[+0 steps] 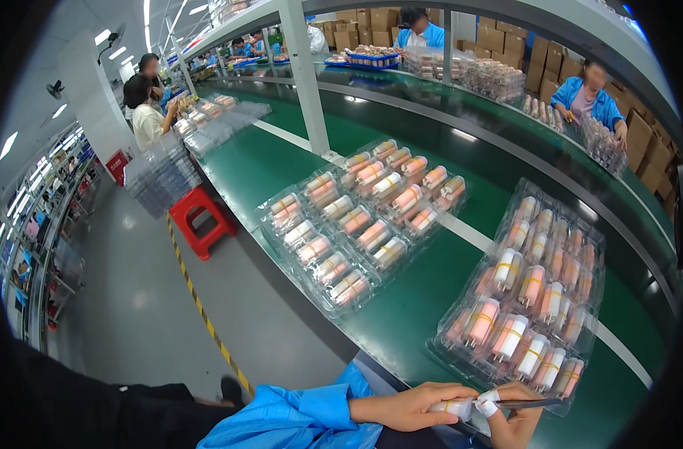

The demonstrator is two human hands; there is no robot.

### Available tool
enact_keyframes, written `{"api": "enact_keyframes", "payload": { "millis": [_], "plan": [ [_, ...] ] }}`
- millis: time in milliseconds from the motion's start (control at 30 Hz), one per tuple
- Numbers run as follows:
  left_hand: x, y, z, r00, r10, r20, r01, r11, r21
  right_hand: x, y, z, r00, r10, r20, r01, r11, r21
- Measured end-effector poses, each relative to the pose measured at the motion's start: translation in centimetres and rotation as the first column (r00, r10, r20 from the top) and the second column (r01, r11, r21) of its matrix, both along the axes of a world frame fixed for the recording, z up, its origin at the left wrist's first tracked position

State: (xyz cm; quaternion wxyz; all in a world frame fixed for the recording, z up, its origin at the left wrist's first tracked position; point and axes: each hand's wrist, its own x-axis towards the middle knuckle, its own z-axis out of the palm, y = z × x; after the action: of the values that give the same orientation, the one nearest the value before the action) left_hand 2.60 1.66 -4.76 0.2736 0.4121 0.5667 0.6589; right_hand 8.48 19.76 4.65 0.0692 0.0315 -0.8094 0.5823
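At the bottom of the head view, my left hand (415, 406), in a blue sleeve, is closed around a small white cylinder (451, 408) with a yellow band. My right hand (516, 420) is right beside it, with white wrapping (489, 404) on a finger. A slim dark tool (527, 403), perhaps tweezers, is gripped in that hand and lies across it, one end close to the cylinder. Just beyond my hands rests a clear plastic tray (440, 346) filled with banded pink and white cylinders (481, 322), several with short metal pins showing.
Another clear tray (328, 303) of similar cylinders sits farther left on the green conveyor belt (379, 318). A metal post (304, 82) rises behind it. A red stool (201, 222) and stacked clear trays (160, 173) stand at left. Co-workers sit across the line, near stacked cardboard boxes (555, 56).
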Motion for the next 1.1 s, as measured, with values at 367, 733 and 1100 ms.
{"api": "enact_keyframes", "payload": {
  "millis": [367, 733, 1100],
  "plan": [
    [0.1, -1.5, 1.3, 0.886, -0.120, 0.448, 0.024, 0.976, 0.215, 2.1, 1.5, -6.4, 0.850, -0.333, -0.407, 0.204, 0.922, -0.329],
    [-0.7, -1.1, 1.3, 0.749, -0.129, 0.649, -0.128, 0.934, 0.333, 0.3, 0.2, -11.5, 0.902, -0.262, -0.342, 0.156, 0.939, -0.307],
    [-1.3, -0.7, 1.1, 0.766, -0.199, 0.612, -0.045, 0.932, 0.359, 0.5, 0.8, -11.0, 0.920, -0.113, -0.377, 0.105, 0.994, -0.041]
  ]
}}
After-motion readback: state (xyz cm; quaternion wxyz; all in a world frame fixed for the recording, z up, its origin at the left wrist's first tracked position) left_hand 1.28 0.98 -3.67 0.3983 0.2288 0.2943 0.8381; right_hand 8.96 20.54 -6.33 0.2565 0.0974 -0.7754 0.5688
